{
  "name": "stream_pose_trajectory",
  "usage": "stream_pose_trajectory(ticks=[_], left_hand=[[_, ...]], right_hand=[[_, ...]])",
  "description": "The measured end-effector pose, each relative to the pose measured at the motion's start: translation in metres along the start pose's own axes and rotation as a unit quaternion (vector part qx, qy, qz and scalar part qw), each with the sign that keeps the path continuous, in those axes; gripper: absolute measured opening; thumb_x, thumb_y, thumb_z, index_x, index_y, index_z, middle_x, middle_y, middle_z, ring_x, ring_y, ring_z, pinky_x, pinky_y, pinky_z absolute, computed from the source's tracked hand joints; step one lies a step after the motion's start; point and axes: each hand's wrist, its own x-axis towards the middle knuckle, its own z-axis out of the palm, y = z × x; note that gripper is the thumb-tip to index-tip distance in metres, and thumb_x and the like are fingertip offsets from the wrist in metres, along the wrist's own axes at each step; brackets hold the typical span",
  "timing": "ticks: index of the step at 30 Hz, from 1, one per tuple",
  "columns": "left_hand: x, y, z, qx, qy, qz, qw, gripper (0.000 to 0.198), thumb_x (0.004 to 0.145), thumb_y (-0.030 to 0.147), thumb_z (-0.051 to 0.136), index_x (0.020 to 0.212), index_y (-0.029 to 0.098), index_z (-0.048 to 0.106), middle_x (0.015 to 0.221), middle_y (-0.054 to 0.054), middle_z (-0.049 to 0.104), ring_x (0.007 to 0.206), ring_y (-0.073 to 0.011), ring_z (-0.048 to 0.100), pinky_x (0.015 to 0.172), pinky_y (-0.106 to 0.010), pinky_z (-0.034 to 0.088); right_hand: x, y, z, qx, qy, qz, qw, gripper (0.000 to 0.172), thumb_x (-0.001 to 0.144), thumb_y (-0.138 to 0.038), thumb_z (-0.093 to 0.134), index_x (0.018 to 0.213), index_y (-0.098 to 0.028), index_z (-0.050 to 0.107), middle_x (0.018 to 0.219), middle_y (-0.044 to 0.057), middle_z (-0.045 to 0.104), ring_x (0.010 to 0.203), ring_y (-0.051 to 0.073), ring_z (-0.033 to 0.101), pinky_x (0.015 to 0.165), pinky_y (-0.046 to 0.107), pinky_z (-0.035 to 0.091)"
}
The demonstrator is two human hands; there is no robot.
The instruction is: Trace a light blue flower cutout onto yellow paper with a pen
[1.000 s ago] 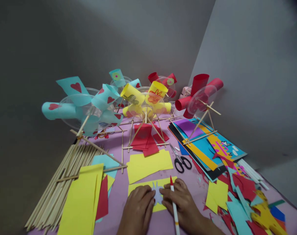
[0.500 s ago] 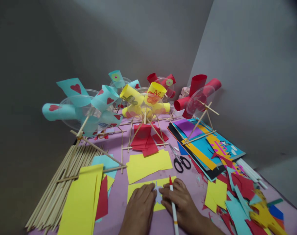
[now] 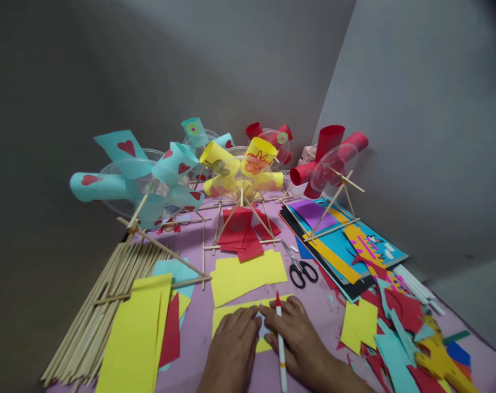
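Observation:
A yellow paper (image 3: 223, 315) lies flat at the front centre, with a small pale lilac cut-out (image 3: 263, 327) on it. My left hand (image 3: 234, 346) rests on the left part of the paper, fingers together and extended, fingertips at the cut-out's edge. From the right, my right hand (image 3: 297, 341) presses near the cut-out and holds a white marker (image 3: 281, 355) with a red tip pointing away from me. Both hands partly cover the cut-out. Another yellow sheet (image 3: 248, 275) lies just beyond, and black-handled scissors (image 3: 300, 272) are to its right.
Paper-and-stick wheels in blue (image 3: 149, 180), yellow (image 3: 241, 169) and red (image 3: 332, 158) stand behind. Sticks (image 3: 96, 322) and yellow strips (image 3: 133, 333) lie left. Coloured scraps (image 3: 395, 349), a yellow tool (image 3: 440, 355) and stacked sheets (image 3: 341, 256) are at right.
My right hand has shifted slightly left with the marker, its fingers now closer to my left hand and covering more of the cut-out. My left hand has barely moved.

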Motion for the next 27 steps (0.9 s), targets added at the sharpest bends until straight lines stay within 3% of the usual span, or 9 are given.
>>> stream_pose_trajectory(ticks=[5,12,17,21,27], left_hand=[[0.002,0.001,-0.002,-0.025,-0.022,-0.017,0.999,0.023,0.083,0.012,0.050,0.103,0.019,0.059,0.108,-0.007,0.069,0.093,-0.0224,0.064,0.074,-0.039,0.057],[0.003,0.004,-0.010,-0.034,-0.053,-0.047,0.997,0.025,0.082,0.012,0.054,0.103,0.022,0.061,0.110,-0.007,0.068,0.099,-0.0221,0.062,0.080,-0.041,0.056],[0.002,0.006,-0.011,-0.021,-0.057,-0.053,0.997,0.024,0.082,0.012,0.054,0.102,0.022,0.063,0.112,-0.008,0.068,0.101,-0.0230,0.062,0.081,-0.042,0.055],[0.001,0.006,-0.012,-0.007,-0.054,-0.042,0.998,0.025,0.081,0.010,0.055,0.101,0.022,0.063,0.112,-0.008,0.068,0.100,-0.0233,0.063,0.081,-0.042,0.056],[-0.005,0.004,-0.005,0.024,-0.035,0.017,0.999,0.041,0.077,0.000,0.051,0.113,0.016,0.056,0.118,-0.011,0.066,0.104,-0.0260,0.061,0.084,-0.047,0.055]], right_hand=[[0.002,0.000,-0.001,0.028,-0.003,0.016,0.999,0.052,0.077,-0.008,0.060,0.124,-0.024,0.046,0.101,0.004,0.069,0.097,0.025,0.053,0.090,0.044,0.032],[0.000,0.006,0.000,0.050,0.038,0.039,0.997,0.039,0.079,-0.007,0.054,0.114,-0.024,0.054,0.091,0.003,0.068,0.090,0.023,0.055,0.083,0.041,0.040],[-0.011,0.006,-0.004,0.031,0.033,-0.006,0.999,0.042,0.081,-0.005,0.049,0.118,-0.025,0.052,0.096,0.004,0.069,0.094,0.022,0.057,0.089,0.043,0.036],[-0.018,0.003,-0.006,0.000,0.000,-0.029,1.000,0.046,0.079,-0.002,0.047,0.119,-0.023,0.053,0.093,0.004,0.072,0.094,0.022,0.060,0.096,0.045,0.029],[-0.017,0.002,-0.007,0.006,0.006,-0.025,1.000,0.047,0.081,-0.003,0.044,0.122,-0.025,0.051,0.091,0.003,0.072,0.097,0.022,0.061,0.095,0.041,0.030]])
